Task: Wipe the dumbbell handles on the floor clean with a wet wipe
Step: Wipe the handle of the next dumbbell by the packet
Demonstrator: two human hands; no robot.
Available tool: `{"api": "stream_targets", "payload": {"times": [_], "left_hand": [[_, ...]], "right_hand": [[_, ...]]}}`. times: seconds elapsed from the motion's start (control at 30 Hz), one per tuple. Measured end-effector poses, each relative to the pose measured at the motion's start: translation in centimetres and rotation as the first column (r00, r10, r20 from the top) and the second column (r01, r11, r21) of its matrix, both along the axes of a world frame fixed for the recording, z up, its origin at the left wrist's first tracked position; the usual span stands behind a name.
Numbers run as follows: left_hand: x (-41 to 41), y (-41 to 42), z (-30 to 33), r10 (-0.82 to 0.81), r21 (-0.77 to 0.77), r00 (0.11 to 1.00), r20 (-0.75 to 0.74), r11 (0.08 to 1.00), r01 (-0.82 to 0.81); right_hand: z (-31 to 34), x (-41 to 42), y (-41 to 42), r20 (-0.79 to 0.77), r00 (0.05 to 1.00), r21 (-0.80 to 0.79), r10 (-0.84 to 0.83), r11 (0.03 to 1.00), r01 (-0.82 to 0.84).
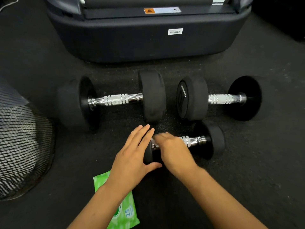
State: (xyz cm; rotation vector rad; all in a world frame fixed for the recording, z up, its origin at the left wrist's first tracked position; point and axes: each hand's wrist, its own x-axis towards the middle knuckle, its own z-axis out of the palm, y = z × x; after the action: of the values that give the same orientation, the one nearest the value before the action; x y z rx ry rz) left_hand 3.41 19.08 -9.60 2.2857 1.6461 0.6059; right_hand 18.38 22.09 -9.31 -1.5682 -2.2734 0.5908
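At lower centre, the left hand [132,156] lies flat with straight fingers against the small dumbbell [186,142]'s near weight, seemingly steadying it, while the blurred right hand [171,147] covers its handle, grip unclear; the wipe pack [125,212] lies below.

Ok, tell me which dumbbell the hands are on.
The small dumbbell nearest the person. The left hand rests on its left head and the right hand covers its handle. The two big dumbbells behind lie untouched.
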Motion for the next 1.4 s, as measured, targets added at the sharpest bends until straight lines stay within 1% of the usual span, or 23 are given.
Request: {"api": "stream_targets", "payload": {"times": [0.03, 0.1, 0.13, 0.17, 0.23, 0.27, 0.3, 0.4, 0.47, 0.57, 0.6, 0.63, 0.73, 0.77, 0.87, 0.93, 1.0, 1.07, 1.13, 1.2, 1.23, 1.33, 1.4], "left_hand": [[0.0, 0.0, 0.0, 0.004, -0.004, 1.000, 0.006, 1.000, -0.004], [0.0, 0.0, 0.2, 0.003, -0.009, 1.000, 0.013, 1.000, -0.003], [-0.1, 0.0, 0.2, -0.003, -0.008, 1.000, 0.011, 1.000, 0.003], [-0.1, 0.0, 0.1, -0.005, -0.007, 1.000, 0.008, 1.000, 0.005], [-0.1, 0.0, 0.1, 0.000, -0.011, 1.000, 0.005, 1.000, 0.000], [-0.1, 0.0, 0.2, 0.003, -0.014, 1.000, 0.005, 1.000, -0.003], [0.0, 0.0, 0.2, 0.007, -0.015, 1.000, 0.004, 1.000, -0.007], [0.0, 0.0, 0.3, 0.013, -0.014, 1.000, 0.000, 1.000, -0.013], [0.0, 0.0, 0.3, 0.007, -0.013, 1.000, -0.005, 1.000, -0.007], [0.0, 0.0, 0.2, 0.007, -0.005, 1.000, -0.008, 1.000, -0.008], [0.0, 0.0, 0.1, 0.009, -0.007, 1.000, -0.006, 1.000, -0.009], [0.0, 0.0, 0.0, 0.010, -0.010, 1.000, -0.005, 1.000, -0.010], [0.0, 0.0, 0.1, 0.013, -0.005, 1.000, -0.011, 1.000, -0.013], [0.0, 0.0, 0.1, 0.012, -0.002, 1.000, -0.012, 1.000, -0.012], [0.1, 0.0, 0.2, 0.016, 0.005, 1.000, -0.007, 1.000, -0.016], [0.1, 0.0, 0.1, 0.020, -0.001, 1.000, -0.009, 1.000, -0.020], [0.1, 0.0, 0.1, 0.025, -0.006, 1.000, -0.008, 1.000, -0.026], [0.1, 0.0, 0.2, 0.024, -0.007, 1.000, -0.010, 1.000, -0.024], [0.1, -0.1, 0.2, 0.026, 0.002, 1.000, -0.011, 1.000, -0.026], [0.2, 0.0, 0.2, 0.025, 0.001, 1.000, -0.013, 1.000, -0.025], [0.2, 0.1, 0.1, 0.025, -0.004, 1.000, -0.005, 1.000, -0.025], [0.2, 0.0, 0.3, 0.033, -0.012, 0.999, 0.021, 0.999, -0.032], [0.3, -0.1, 0.3, 0.036, -0.008, 0.999, 0.004, 0.999, -0.036]], "right_hand": [[-0.2, -0.4, -0.6, 0.008, 0.999, 0.034, 0.031, 0.999, -0.032], [-0.8, 0.7, -1.7, 0.052, 0.993, 0.160, 0.102, 0.981, -0.109], [-0.9, 1.6, -1.8, 0.059, 0.993, 0.197, 0.099, 0.974, -0.109], [-0.8, 2.3, -1.5, 0.056, 0.996, 0.196, 0.073, 0.977, -0.083], [-0.3, 2.5, -0.4, -0.004, 1.000, 0.108, -0.024, 0.994, 0.024], [-0.2, 2.1, -0.2, -0.012, 0.999, 0.075, -0.045, 0.996, 0.046], [-0.2, 1.4, -0.4, -0.005, 0.999, 0.089, -0.037, 0.995, 0.038], [-1.3, 2.0, -2.6, 0.059, 0.997, 0.273, 0.057, 0.959, -0.071], [-1.6, 3.6, -2.8, 0.060, 0.998, 0.334, 0.023, 0.942, -0.042], [-1.9, 3.3, -1.1, 0.027, 0.995, 0.316, -0.101, 0.945, 0.087], [-1.9, 2.7, -0.9, 0.026, 0.993, 0.317, -0.114, 0.943, 0.100], [-2.1, 2.3, -1.1, 0.032, 0.993, 0.322, -0.111, 0.942, 0.094], [-2.0, 3.8, -2.8, 0.079, 0.997, 0.363, -0.024, 0.932, -0.006], [-1.9, 4.6, -2.9, 0.082, 0.996, 0.369, -0.030, 0.929, -0.003], [-1.5, 4.4, -1.2, 0.033, 0.989, 0.249, -0.142, 0.960, 0.130], [-1.3, 2.5, -0.5, -0.013, 0.986, 0.222, -0.166, 0.961, 0.165], [-1.5, 1.5, -1.0, 0.002, 0.994, 0.229, -0.109, 0.968, 0.106], [-1.4, 2.2, -1.8, 0.056, 0.997, 0.257, -0.061, 0.965, 0.044], [-1.1, 2.7, -1.5, 0.067, 0.994, 0.258, -0.080, 0.964, 0.061], [-0.6, 1.7, -1.0, 0.028, 0.993, 0.208, -0.112, 0.973, 0.104], [-0.7, 0.9, -1.0, 0.030, 0.994, 0.200, -0.102, 0.975, 0.094], [-1.7, 0.1, -2.4, 0.115, 0.993, 0.281, 0.017, 0.959, -0.049], [-1.9, 1.3, -2.6, 0.169, 0.985, 0.348, 0.047, 0.932, -0.104]]}}
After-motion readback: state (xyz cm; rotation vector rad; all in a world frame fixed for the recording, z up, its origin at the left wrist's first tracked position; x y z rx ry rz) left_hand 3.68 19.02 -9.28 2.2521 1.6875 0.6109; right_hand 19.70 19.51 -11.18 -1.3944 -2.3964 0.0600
